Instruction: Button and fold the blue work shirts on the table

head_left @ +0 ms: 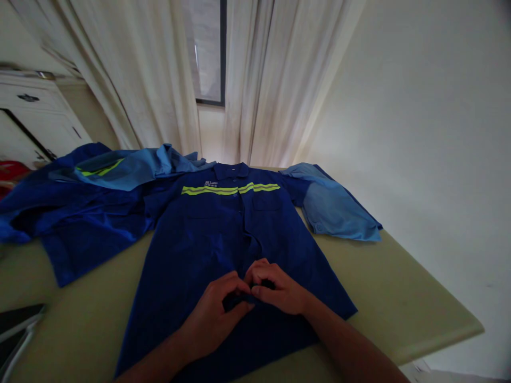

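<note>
A dark blue work shirt point(223, 234) with a yellow-green reflective stripe across the chest lies flat, front up, on a pale green table point(399, 298). Its lighter blue right sleeve point(335, 207) spreads toward the table's right side. My left hand point(215, 314) and my right hand point(275, 290) meet at the button placket low on the shirt front. Both pinch the fabric there with curled fingers. What lies between the fingertips is too dark to make out.
A heap of other blue work garments point(88, 197) with a reflective stripe lies on the table's left. White curtains point(259, 80) and a window stand behind. A white cabinet point(35, 117) is at far left; a dark flat object point(18, 324) is at lower left.
</note>
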{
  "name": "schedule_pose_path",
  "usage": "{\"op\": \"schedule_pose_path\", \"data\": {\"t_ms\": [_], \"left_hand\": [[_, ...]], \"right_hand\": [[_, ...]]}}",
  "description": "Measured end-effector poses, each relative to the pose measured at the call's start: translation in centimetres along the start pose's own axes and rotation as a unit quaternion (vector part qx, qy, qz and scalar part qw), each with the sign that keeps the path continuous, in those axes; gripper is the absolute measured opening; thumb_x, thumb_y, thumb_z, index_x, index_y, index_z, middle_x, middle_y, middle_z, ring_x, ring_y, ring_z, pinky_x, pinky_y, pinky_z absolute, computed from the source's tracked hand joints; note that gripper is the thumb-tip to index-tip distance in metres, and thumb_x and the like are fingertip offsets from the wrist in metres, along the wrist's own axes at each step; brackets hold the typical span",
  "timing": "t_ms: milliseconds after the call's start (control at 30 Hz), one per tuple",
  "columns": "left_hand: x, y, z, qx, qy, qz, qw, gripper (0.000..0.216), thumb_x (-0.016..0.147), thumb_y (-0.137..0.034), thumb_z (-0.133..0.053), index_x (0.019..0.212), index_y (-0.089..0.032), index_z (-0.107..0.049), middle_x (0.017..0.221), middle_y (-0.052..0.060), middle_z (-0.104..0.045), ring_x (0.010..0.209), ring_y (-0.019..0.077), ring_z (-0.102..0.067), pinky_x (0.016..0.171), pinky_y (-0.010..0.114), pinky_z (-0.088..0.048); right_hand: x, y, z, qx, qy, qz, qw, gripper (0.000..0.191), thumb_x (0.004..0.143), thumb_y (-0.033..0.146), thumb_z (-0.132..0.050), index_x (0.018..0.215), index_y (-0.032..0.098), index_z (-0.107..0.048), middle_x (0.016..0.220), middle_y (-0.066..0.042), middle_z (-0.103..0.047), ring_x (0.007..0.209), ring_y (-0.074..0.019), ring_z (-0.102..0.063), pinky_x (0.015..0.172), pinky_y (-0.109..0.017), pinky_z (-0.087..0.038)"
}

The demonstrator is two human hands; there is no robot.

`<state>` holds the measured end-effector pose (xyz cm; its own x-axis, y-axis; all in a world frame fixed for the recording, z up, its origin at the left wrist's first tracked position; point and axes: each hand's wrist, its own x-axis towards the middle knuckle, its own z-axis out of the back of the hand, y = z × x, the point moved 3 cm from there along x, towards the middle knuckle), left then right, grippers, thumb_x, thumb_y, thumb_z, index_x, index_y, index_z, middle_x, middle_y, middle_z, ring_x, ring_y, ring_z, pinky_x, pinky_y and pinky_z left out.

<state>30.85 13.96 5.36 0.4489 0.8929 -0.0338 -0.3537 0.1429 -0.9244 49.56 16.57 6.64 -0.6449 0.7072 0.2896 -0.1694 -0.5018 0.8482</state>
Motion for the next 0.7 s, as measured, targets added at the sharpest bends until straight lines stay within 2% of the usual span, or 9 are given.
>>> {"op": "schedule_pose_path", "data": {"t_ms": [167,333,567,700], "left_hand": [[0.3,0.1,0.4,-0.024,0.028,-0.002,0.999,0.01,0.093,-0.03,-0.063,0.094,-0.025,-0.072,0.096,0.002,-0.069,0.09,0.019,-0.063,0.086,0.031,-0.047],[0.5,0.2,0.8,-0.011,0.032,0.011,0.999,0.017,0.096,-0.039,-0.062,0.094,-0.025,-0.072,0.094,0.001,-0.07,0.089,0.0193,-0.063,0.083,0.03,-0.047],[0.4,0.6,0.9,-0.028,0.026,0.016,0.999,0.024,0.097,-0.044,-0.059,0.092,-0.024,-0.072,0.088,0.001,-0.069,0.085,0.0185,-0.062,0.078,0.028,-0.046],[0.6,0.7,0.8,-0.031,0.013,0.02,0.999,0.029,0.097,-0.047,-0.059,0.085,-0.023,-0.071,0.083,0.0,-0.066,0.078,0.0171,-0.059,0.071,0.027,-0.045]], "right_hand": [[-0.2,0.3,0.5,-0.017,-0.016,0.011,1.0,0.034,0.101,0.041,-0.061,0.076,0.023,-0.047,0.089,-0.002,-0.072,0.091,-0.0188,-0.064,0.088,-0.036,-0.045],[-0.4,0.9,0.1,-0.058,-0.058,0.013,0.997,0.026,0.101,0.031,-0.059,0.079,0.024,-0.047,0.094,-0.003,-0.071,0.094,-0.0205,-0.063,0.089,-0.038,-0.047],[-0.4,1.1,-0.3,-0.091,-0.087,0.051,0.991,0.021,0.103,0.028,-0.057,0.083,0.025,-0.048,0.091,-0.003,-0.07,0.093,-0.0215,-0.063,0.091,-0.043,-0.047],[-0.4,0.9,-0.3,-0.092,-0.095,0.041,0.99,0.02,0.103,0.027,-0.056,0.085,0.025,-0.048,0.094,-0.004,-0.071,0.095,-0.0217,-0.064,0.09,-0.042,-0.048]]}}
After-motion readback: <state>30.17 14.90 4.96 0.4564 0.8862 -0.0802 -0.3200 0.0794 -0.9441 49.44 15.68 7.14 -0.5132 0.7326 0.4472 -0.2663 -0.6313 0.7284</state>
